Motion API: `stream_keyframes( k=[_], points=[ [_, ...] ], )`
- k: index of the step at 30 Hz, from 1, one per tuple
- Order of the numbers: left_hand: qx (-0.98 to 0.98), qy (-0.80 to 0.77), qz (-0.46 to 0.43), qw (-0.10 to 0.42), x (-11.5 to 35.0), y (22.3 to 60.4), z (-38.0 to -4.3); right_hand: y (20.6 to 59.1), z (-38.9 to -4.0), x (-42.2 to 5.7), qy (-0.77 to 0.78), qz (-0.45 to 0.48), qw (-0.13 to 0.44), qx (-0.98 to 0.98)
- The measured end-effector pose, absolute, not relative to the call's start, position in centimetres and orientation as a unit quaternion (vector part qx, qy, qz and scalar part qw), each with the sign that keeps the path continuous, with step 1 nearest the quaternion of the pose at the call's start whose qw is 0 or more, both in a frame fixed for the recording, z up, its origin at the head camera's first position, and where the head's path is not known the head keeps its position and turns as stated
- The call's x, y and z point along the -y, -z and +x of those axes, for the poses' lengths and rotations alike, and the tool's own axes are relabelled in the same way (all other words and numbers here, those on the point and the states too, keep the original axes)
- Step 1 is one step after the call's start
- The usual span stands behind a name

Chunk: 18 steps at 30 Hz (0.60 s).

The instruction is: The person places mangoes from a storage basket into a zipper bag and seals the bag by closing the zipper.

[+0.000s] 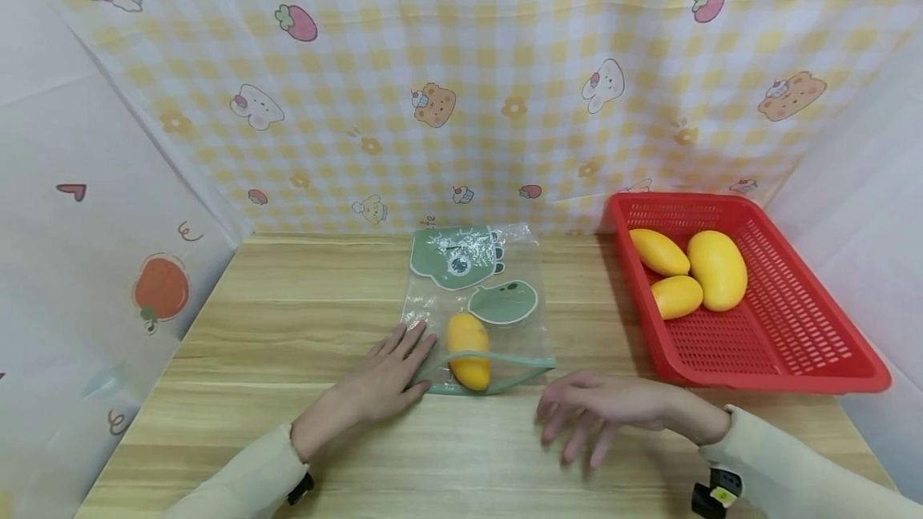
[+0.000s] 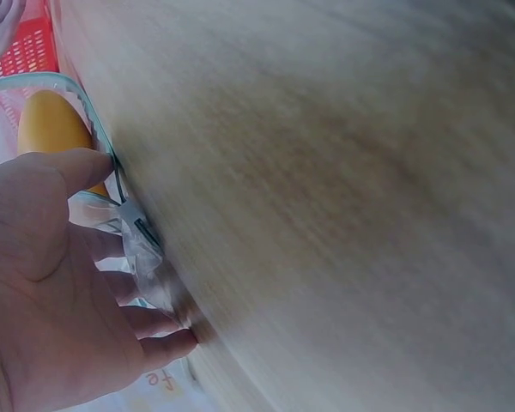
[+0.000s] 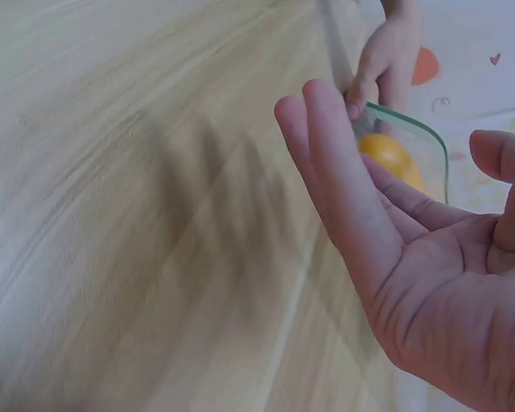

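A clear zip bag (image 1: 433, 303) with green cartoon prints lies on the table, its green-edged mouth parted toward me. One yellow mango (image 1: 469, 343) is inside, close to that mouth. My left hand (image 1: 389, 375) rests at the bag's left edge with fingers extended; in the left wrist view its thumb (image 2: 77, 165) touches the green rim (image 2: 99, 120). To the right of the mouth, my right hand (image 1: 606, 403) hovers over the table, fingers loosely extended and holding nothing. The right wrist view shows its palm (image 3: 463, 283) bare.
A red plastic basket (image 1: 779, 379) stands on the right side of the table with three yellow mangoes (image 1: 717, 271) in it. A yellow checked cloth (image 1: 490, 150) hangs behind the wooden table (image 1: 303, 295). White printed cloth (image 1: 108, 183) hangs at the left.
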<state>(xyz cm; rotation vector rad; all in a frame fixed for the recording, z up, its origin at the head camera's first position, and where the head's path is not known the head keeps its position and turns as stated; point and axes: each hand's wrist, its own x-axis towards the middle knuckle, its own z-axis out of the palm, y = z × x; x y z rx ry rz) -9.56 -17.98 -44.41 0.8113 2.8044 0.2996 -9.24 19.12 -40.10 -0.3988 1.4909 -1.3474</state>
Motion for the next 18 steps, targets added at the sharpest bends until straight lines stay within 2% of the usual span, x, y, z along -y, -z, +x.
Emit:
stream_keyframes(
  k=[18],
  points=[
    [-0.949, -0.104, 0.275, 0.110, 17.9, 44.5, -9.7, 37.1, -9.4, -23.3, 0.547, -0.163, 0.475, -0.670]
  ],
)
